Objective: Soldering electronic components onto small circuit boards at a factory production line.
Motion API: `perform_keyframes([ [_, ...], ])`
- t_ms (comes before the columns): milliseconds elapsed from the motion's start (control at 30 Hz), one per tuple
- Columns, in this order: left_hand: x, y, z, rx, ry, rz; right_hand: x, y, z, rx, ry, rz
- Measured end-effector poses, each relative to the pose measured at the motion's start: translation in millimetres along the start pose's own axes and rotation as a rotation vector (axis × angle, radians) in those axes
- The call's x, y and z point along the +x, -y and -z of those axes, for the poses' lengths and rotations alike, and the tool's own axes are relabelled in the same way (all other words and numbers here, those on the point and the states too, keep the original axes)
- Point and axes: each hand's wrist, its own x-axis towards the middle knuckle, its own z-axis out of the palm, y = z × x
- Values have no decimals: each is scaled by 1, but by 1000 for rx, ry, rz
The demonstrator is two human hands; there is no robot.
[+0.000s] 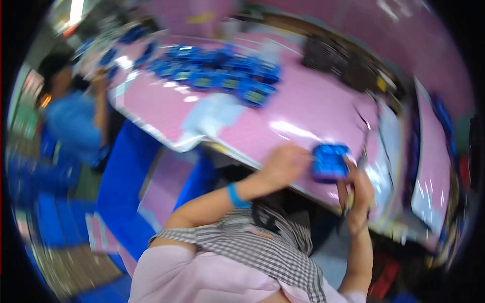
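Apron [295, 265]: checked, worn over a pale pink shirt [161, 278]; nearest the camera.
Case [330, 161]: blue, box-shaped; near the front edge of the worktop [303, 103], between the two hands.
Left hand [287, 164]: fingers bent, just beside the left side of the case; blur hides whether they hold anything. Blue band [233, 195] at the wrist.
Right hand [358, 194]: fingers bent at the right edge of the case; whether they close on it cannot be told.
Weight: probably light; within reach of one hand.
Stiffness: probably rigid, as moulded plastic; unlikely to yield under a normal grip.
Surface grip: glossy look suggests some slip.
Fragility: upper-face detail is blurred; treat as easily scratched.
Hold points: opposite side walls, fingers clear of the upper face.
Worktop: pink, shiny, with strong glare; light parts probably slide on it.
Stock: blue units [202, 78] in close rows toward the far left; white sheet [214, 113] in front of them.
Far edge: dark boxes [323, 53].
Floor side: blue bin [118, 177] left of the worktop.
Room: co-worker [76, 121] in blue at left; bright lamp [76, 11] above.
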Motion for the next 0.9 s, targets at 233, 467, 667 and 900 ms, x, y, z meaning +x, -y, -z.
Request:
perform_keyframes([
  [233,21,-17,3,157,81,125,55,-46,-4,-9,-332,-180],
  [467,33,-36,-14,115,171,116,29,-55,6,177,-293,-194],
  [667,44,-40,-25,127,187,246,43,-53,-22,172,-161,-243],
  [900,17,-30,30,13,208,382,69,-70,-8,-155,-246,-303],
])
